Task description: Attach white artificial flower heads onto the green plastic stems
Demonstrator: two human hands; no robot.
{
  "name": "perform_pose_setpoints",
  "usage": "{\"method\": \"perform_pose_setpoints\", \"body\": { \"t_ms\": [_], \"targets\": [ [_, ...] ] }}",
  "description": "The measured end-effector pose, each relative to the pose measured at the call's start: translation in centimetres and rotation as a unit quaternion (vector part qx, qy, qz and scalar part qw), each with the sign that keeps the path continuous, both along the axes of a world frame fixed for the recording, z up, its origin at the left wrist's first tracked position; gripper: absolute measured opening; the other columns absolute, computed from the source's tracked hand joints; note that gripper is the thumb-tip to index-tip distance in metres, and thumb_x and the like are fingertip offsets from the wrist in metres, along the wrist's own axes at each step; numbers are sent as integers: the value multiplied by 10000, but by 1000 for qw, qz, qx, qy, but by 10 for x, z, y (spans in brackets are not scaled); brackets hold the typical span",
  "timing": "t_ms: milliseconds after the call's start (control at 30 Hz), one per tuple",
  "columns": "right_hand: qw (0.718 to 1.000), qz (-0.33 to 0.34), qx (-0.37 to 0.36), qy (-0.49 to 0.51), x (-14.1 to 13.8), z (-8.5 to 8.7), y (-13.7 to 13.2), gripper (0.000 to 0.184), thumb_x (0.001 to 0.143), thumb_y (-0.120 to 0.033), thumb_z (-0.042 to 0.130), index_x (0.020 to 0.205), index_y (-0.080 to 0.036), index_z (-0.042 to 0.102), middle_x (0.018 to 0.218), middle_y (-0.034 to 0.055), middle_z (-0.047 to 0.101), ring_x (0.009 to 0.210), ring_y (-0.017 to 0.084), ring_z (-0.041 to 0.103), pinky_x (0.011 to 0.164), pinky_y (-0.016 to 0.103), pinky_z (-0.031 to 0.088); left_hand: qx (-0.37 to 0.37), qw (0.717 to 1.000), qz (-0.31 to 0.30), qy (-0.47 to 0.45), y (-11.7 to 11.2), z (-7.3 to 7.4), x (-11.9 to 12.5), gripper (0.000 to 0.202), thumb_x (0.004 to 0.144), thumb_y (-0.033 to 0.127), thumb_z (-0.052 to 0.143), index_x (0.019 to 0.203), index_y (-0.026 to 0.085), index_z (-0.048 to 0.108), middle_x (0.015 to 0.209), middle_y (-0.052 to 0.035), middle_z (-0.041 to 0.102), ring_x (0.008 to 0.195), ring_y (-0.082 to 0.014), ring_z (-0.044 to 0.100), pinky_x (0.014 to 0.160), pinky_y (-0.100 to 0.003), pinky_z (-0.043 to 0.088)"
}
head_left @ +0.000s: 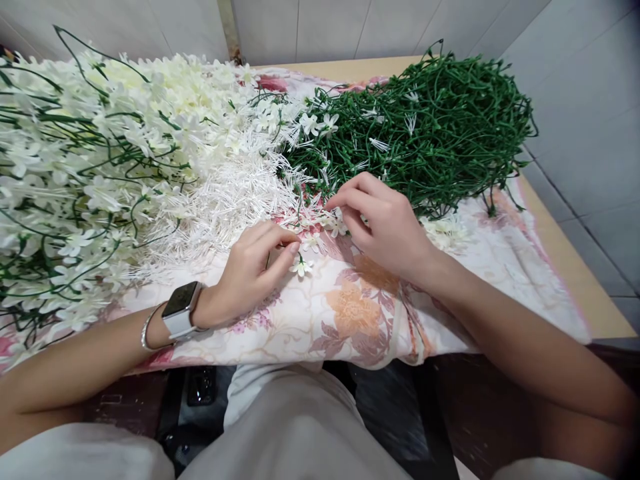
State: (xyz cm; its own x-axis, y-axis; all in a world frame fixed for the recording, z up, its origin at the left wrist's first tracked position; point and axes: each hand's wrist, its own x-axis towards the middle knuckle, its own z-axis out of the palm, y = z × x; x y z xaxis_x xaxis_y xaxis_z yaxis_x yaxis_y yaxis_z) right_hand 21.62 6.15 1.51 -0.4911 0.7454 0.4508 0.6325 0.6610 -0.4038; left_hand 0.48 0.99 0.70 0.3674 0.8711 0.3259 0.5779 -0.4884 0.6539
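My left hand (257, 260), with a watch on its wrist, is closed, thumb against forefinger, around a thin green artificial flower stem. A small white artificial flower (302, 266) on that stem pokes out beyond the thumb. To its right, my right hand (377, 217) has its fingers curled into a pinch; whatever is between the fingertips is too small to make out. Loose white blossoms (333, 220) lie just under those fingertips. Beyond both hands spreads a heap of thin white flower pieces (225, 200).
Finished-looking white flower sprays (100, 160) pile up on the left. A tangled mound of bare green stems (440, 127) fills the back right. Patterned cloth (360, 313) covers the wooden table (580, 273), with a tiled wall (370, 30) behind it.
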Motion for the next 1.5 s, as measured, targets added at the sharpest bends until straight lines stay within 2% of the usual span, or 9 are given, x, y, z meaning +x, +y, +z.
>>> {"method": "perform_pose_setpoints", "body": {
  "t_ms": [133,367,533,733,833,967,1133,1300,1500],
  "targets": [
    [999,10,14,-29,-2,0,-3,199,847,-84,431,919,-154,603,922,88,582,735,152,547,650,288,443,3,1000,4,-5,1,1,1,130,903,214,479,931,177,600,894,-46,602,861,-158,547,781,-302,418],
    [985,120,2,-125,-7,1,-10,187,858,-225,487,909,-97,614,904,127,571,778,191,533,680,312,456,-32,999,14,-3,0,-2,0,159,920,260,466,917,181,604,759,3,629,684,-115,556,671,-253,410],
    [976,120,60,-172,-10,-7,-10,206,877,-190,452,808,-103,626,816,123,581,756,199,492,674,321,427,-29,999,27,-24,0,-3,1,138,891,247,512,989,184,586,857,-19,620,735,-122,560,667,-240,436],
    [994,109,-15,-4,-8,2,-11,152,864,-161,494,806,-143,633,809,74,596,749,163,538,680,305,450,10,1000,13,-17,2,-2,0,102,877,213,530,912,193,624,917,-41,582,874,-154,560,760,-276,460],
    [980,105,-124,116,-7,9,-14,108,838,-155,560,821,-191,660,828,29,621,737,132,573,676,283,470,13,1000,-2,-27,2,-2,0,118,877,225,543,967,200,616,912,-33,601,863,-148,565,768,-274,455],
    [955,107,-217,173,-9,11,-16,93,821,-185,611,827,-211,700,815,14,641,728,127,589,646,276,473,8,999,-9,-40,3,-2,0,195,861,249,583,1048,194,581,937,-29,626,840,-137,565,772,-270,442],
    [949,111,-231,184,-12,7,-15,125,818,-196,622,892,-217,721,851,25,659,791,142,606,702,299,491,0,998,-17,-63,5,-4,0,44,873,220,556,880,193,590,834,-9,614,804,-130,545,747,-264,426],
    [949,70,-222,214,-11,7,-18,233,840,-140,572,977,-261,716,962,28,676,866,157,625,728,316,511,-47,995,13,-91,6,-2,-1,69,865,225,559,821,181,589,798,-4,586,768,-124,538,710,-253,423],
    [912,78,-251,315,-14,4,-27,231,795,-166,651,1004,-256,688,898,-1,691,780,123,643,691,275,549,-69,986,-12,-148,6,-4,-2,63,847,214,579,804,174,601,837,-24,630,819,-145,571,774,-281,443]
  ]
}}
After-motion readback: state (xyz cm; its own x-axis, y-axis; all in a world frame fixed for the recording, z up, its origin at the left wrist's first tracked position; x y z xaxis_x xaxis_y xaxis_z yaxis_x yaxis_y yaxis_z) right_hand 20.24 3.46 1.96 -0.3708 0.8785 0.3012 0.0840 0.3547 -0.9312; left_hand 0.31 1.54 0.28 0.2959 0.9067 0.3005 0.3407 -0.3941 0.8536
